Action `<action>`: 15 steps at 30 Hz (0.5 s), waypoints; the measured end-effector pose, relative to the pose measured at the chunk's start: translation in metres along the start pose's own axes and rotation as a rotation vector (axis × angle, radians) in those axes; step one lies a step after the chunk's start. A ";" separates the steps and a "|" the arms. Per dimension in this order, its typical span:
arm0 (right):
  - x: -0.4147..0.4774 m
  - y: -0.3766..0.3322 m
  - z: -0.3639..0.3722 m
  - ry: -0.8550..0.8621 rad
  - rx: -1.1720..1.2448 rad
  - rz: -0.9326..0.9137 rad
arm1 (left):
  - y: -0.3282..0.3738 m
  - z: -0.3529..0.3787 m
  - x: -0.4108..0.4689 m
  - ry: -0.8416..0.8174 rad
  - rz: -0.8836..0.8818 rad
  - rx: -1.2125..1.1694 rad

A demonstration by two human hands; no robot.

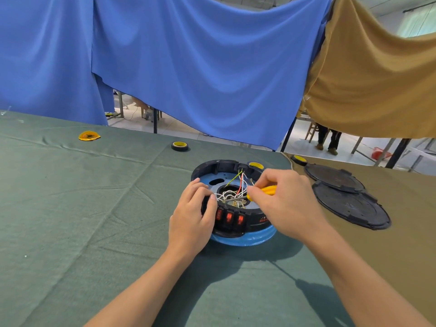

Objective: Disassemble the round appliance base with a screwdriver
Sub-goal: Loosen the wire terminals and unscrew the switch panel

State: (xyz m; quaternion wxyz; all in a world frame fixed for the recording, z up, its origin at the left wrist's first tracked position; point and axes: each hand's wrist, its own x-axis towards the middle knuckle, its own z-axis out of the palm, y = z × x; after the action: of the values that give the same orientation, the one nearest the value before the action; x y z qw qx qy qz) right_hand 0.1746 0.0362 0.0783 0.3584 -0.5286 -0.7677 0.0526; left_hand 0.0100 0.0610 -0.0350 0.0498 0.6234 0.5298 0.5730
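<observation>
Fingers (199, 188) of the left hand (191, 218) curl over the near-left rim of the round black plastic appliance base (232, 204), thumb laid along its side. The right hand (283, 201) pinches the yellow-handled screwdriver (267, 190) between thumb and curled fingers (266, 178), with the metal shaft slanting down and left into the open middle of the base. From where I stand, the biggest thing is the hanging blue cloth (212, 67) across the back, then one tan hanging cloth (377, 86) on the right. Below them are two covered surfaces: the dark green tablecloth (70, 208), and a tan tablecloth (405, 244) touching it on the right. The base sits on the green cloth near that join, opened upward, on a blue metal ring (247, 239). Two flat round black plastic covers (349, 204) lie on the tan cloth, overlapping, just right of the base. Two black tape rolls with yellow cores are clear, one (179, 146) on the green cloth behind the base and one (299, 159) at the join. A third yellow-topped round thing (256, 165) sits half hidden behind the base. One flat yellow scrap (89, 135) lies far left. Three red rocker switches (228, 218) line the base's front. Thin white, red and green-yellow wires (233, 192) tangle inside.
</observation>
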 end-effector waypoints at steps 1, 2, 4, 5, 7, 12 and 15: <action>0.001 -0.001 0.001 -0.032 0.001 0.002 | 0.000 0.000 0.000 0.001 0.002 -0.006; 0.003 -0.002 0.001 -0.055 0.004 0.013 | -0.001 0.000 0.000 0.002 0.005 -0.017; 0.012 -0.003 -0.004 -0.094 0.019 0.046 | -0.001 0.001 0.001 -0.004 0.010 -0.051; 0.016 -0.004 -0.007 -0.121 0.023 0.057 | -0.002 0.001 0.001 -0.009 0.008 -0.072; 0.024 -0.007 -0.013 -0.191 0.001 0.038 | -0.003 0.000 0.002 -0.014 0.000 -0.106; 0.034 -0.017 -0.015 -0.351 -0.270 -0.136 | -0.002 0.000 0.003 -0.011 -0.018 -0.110; 0.040 -0.013 -0.020 -0.553 -0.332 -0.082 | -0.004 0.000 0.005 -0.012 -0.027 -0.095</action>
State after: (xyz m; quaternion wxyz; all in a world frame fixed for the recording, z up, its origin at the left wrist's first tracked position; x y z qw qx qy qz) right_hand 0.1687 0.0589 0.1188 0.0468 -0.5143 -0.8546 0.0537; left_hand 0.0063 0.0661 -0.0341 0.0906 0.6164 0.5100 0.5930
